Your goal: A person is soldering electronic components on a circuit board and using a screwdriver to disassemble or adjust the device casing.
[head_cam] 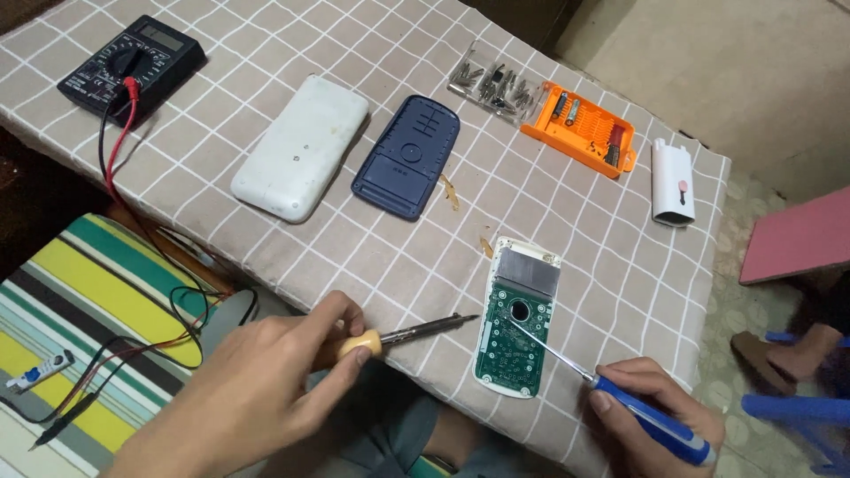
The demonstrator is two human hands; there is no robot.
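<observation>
Meter screen: small grey rectangle on black multimeter, far left corner of table.
Display panel: silvery rectangle atop green circuit board, near table's front edge.

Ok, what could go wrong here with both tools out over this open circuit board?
The soldering iron in the left hand points its tip near the checked tablecloth; if hot, it might scorch it. The screwdriver in the right hand rests on the green circuit board; a slip could scratch it.
</observation>
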